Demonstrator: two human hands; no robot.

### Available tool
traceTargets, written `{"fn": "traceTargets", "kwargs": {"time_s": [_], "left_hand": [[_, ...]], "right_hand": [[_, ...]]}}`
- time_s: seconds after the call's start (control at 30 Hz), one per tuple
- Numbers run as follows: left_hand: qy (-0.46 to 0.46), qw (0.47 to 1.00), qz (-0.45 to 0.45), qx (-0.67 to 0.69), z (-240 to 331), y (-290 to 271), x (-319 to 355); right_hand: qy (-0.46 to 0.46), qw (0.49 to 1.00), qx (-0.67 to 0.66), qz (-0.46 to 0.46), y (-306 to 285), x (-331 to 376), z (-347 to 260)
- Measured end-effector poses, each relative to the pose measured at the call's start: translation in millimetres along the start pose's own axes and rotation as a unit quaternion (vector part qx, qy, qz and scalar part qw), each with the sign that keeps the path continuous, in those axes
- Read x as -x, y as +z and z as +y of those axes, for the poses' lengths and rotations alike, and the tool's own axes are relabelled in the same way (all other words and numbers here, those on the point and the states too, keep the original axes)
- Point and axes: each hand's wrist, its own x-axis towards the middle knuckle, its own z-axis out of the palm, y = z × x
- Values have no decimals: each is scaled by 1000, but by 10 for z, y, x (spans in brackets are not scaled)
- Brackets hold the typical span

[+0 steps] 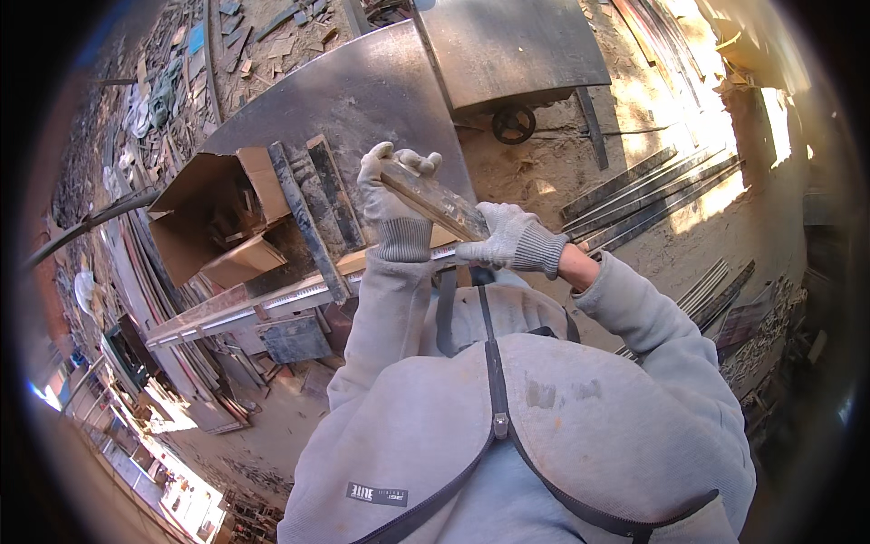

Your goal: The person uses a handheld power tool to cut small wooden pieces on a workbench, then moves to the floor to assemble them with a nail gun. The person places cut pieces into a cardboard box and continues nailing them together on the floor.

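Both of my hands wear pale knit gloves with grey cuffs. Between them, in front of my chest, is a short, worn wooden board (437, 201), tilted down toward the right. My left hand (396, 199) is closed around the board's upper left end, its fingers curled over the far side. At the lower right end my right hand (518, 238) grips the board, fingers partly hidden beneath it. Just beyond the board lies a grey metal saw table (362, 95). Left of my left hand, two narrow dark wood strips (335, 192) rest near the table edge.
An open cardboard box (177, 240) with wood pieces stands at the left, above a long metal rail (249, 311). A second metal table (521, 45) has a black handwheel (514, 124) below it. Long planks (652, 199) lie on the ground at the right. Wood scraps cover the far left.
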Motion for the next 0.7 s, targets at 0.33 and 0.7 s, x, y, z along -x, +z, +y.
{"fn": "traceTargets", "kwargs": {"time_s": [0.33,0.7], "left_hand": [[235,486,-131,-831,-640,-871,659],[151,271,-257,-915,-1126,-903,99]], "right_hand": [[-90,952,229,181,341,-476,2195],[-98,917,338,190,657,-1132,2297]]}}
